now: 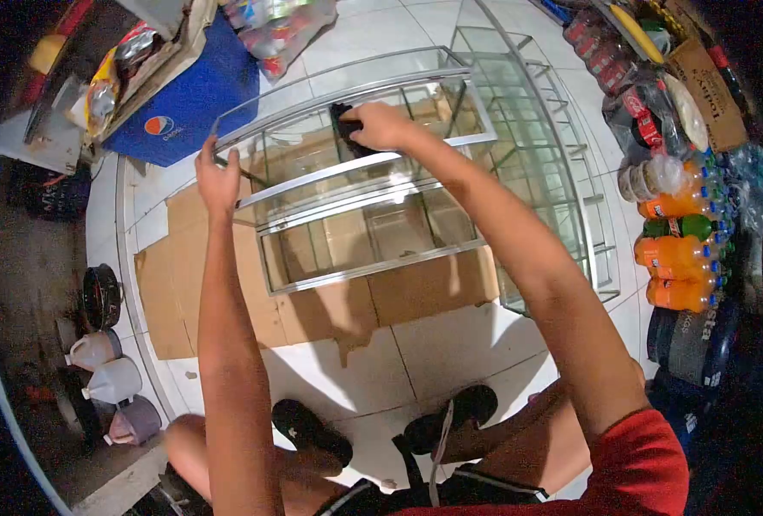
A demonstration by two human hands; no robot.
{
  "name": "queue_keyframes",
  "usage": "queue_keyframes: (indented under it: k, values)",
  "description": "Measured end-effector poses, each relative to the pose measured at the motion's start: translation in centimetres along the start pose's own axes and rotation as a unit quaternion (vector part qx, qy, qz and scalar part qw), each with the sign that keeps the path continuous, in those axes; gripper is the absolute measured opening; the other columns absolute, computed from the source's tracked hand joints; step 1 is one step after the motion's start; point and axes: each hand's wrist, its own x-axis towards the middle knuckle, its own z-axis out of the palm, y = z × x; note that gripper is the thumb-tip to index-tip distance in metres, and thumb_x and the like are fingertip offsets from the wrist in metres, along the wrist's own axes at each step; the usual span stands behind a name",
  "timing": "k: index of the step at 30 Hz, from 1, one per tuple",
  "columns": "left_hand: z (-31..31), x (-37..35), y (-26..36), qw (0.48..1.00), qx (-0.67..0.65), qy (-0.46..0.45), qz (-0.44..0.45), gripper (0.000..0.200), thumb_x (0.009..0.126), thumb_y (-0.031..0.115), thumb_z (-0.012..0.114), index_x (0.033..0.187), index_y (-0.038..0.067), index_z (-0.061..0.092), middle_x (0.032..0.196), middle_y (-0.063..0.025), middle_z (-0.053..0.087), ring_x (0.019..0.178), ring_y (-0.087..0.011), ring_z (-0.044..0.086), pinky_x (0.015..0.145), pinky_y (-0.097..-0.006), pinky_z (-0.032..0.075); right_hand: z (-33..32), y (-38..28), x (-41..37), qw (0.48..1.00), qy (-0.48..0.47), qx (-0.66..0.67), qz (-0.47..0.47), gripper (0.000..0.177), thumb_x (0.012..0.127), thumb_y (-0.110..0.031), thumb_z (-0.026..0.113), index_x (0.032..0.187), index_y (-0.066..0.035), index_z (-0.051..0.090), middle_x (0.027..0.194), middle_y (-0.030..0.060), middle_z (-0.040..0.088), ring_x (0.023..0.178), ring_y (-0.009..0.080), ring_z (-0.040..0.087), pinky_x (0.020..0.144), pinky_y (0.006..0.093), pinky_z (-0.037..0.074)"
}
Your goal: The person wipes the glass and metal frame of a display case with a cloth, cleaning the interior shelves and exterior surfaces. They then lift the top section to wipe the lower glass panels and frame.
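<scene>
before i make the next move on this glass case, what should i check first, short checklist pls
1. Left hand grips the left frame edge of the glass case: ok.
2. Right hand holds the dark cloth on the upper pane: ok.
3. Cardboard lies under the case, over the tiles: ok.
4. Gap to the second glass cabinet on the right: cannot tell, the frames overlap in view.
5. Panes free of cracks: cannot tell.
6. Sandals apart from the case: ok.
</scene>
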Motion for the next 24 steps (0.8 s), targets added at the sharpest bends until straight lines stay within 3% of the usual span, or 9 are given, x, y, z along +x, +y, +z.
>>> queue_keyframes:
  k: [4, 6, 10, 14, 15, 18, 20, 24]
  values:
    - [-0.3, -0.3, 0.1, 0.999, 0.031, -0.007, 0.004, 0.048, 0.077, 0.026, 0.065, 0.12, 0.006, 0.053, 0.112, -0.0198, 0.053, 0.105, -0.0335, 0.053, 0.091, -0.0389, 0.041, 0.2, 0.5, 0.2, 0.997, -0.033, 0.066, -0.011, 0.047, 0.073, -0.015, 0.055, 0.119, -0.004, 0.055, 0.112, 0.0226, 0.058, 0.104, 0.0373, 0.055, 0.091, 0.0391, 0.043]
    - [-0.1, 0.0, 0.3, 0.999, 0.034, -0.011, 0.004, 0.05, 0.077, 0.028, 0.065, 0.121, 0.007, 0.053, 0.112, -0.0202, 0.053, 0.105, -0.034, 0.053, 0.091, -0.039, 0.041, 0.7, 1.1, 0.9, 0.997, -0.04, 0.055, -0.023, 0.041, 0.068, -0.013, 0.05, 0.105, -0.005, 0.063, 0.098, 0.0221, 0.063, 0.093, 0.0383, 0.06, 0.082, 0.0425, 0.047]
    - [-0.1, -0.2, 0.6, 0.997, 0.077, 0.0, 0.005, 0.053, 0.077, 0.033, 0.065, 0.121, 0.007, 0.052, 0.113, -0.021, 0.053, 0.105, -0.0352, 0.052, 0.091, -0.0395, 0.041, 1.6, 2.0, 2.9, 0.992, -0.11, -0.041, -0.04, 0.04, 0.069, -0.016, 0.05, 0.105, -0.005, 0.063, 0.1, 0.0206, 0.063, 0.093, 0.0364, 0.061, 0.08, 0.0428, 0.048]
    - [-0.2, -0.8, 1.0, 0.998, 0.063, -0.001, 0.004, 0.056, 0.077, 0.038, 0.064, 0.122, 0.007, 0.05, 0.114, -0.0191, 0.052, 0.107, -0.0345, 0.051, 0.091, -0.04, 0.041, 3.4, 2.4, 3.4, 0.956, -0.25, -0.153, 0.026, 0.039, 0.069, -0.024, 0.056, 0.103, -0.008, 0.066, 0.106, 0.0107, 0.065, 0.093, 0.0276, 0.063, 0.076, 0.0418, 0.049]
    - [0.0, -0.5, 1.2, 0.998, 0.059, 0.001, 0.011, 0.056, 0.077, 0.038, 0.064, 0.122, 0.007, 0.05, 0.114, -0.0191, 0.052, 0.107, -0.0345, 0.051, 0.091, -0.04, 0.041, 1.2, 0.0, 1.4, 0.956, -0.242, -0.146, 0.078, 0.039, 0.066, -0.026, 0.06, 0.1, -0.009, 0.067, 0.105, 0.0092, 0.065, 0.093, 0.0267, 0.063, 0.076, 0.0415, 0.049]
    - [-0.2, -0.6, 1.1, 0.997, 0.069, -0.014, -0.01, 0.057, 0.077, 0.04, 0.063, 0.122, 0.009, 0.049, 0.116, -0.0199, 0.05, 0.107, -0.0358, 0.051, 0.09, -0.0408, 0.042, 2.5, -0.5, 3.3, 0.92, -0.327, -0.181, 0.116, 0.036, 0.065, -0.028, 0.062, 0.097, -0.012, 0.069, 0.102, 0.0088, 0.066, 0.092, 0.027, 0.063, 0.076, 0.0407, 0.049]
    - [-0.4, -0.6, 1.5, 0.997, 0.071, -0.013, -0.024, 0.057, 0.077, 0.04, 0.063, 0.123, 0.01, 0.049, 0.116, -0.0206, 0.049, 0.107, -0.0367, 0.051, 0.09, -0.0413, 0.042, 1.3, -2.7, 3.1, 0.881, -0.365, -0.251, 0.164, 0.049, 0.072, -0.027, 0.056, 0.12, -0.018, 0.058, 0.113, 0.0087, 0.062, 0.099, 0.0248, 0.06, 0.079, 0.0404, 0.047]
    - [-0.6, -0.7, 1.7, 0.997, 0.062, -0.029, -0.044, 0.057, 0.076, 0.039, 0.063, 0.123, 0.011, 0.048, 0.117, -0.0222, 0.046, 0.108, -0.0389, 0.05, 0.089, -0.0431, 0.042, 1.7, -3.0, 2.0, 0.908, -0.271, -0.265, 0.176, 0.047, 0.077, -0.03, 0.052, 0.123, -0.02, 0.056, 0.116, 0.0089, 0.061, 0.103, 0.0252, 0.059, 0.082, 0.0433, 0.047]
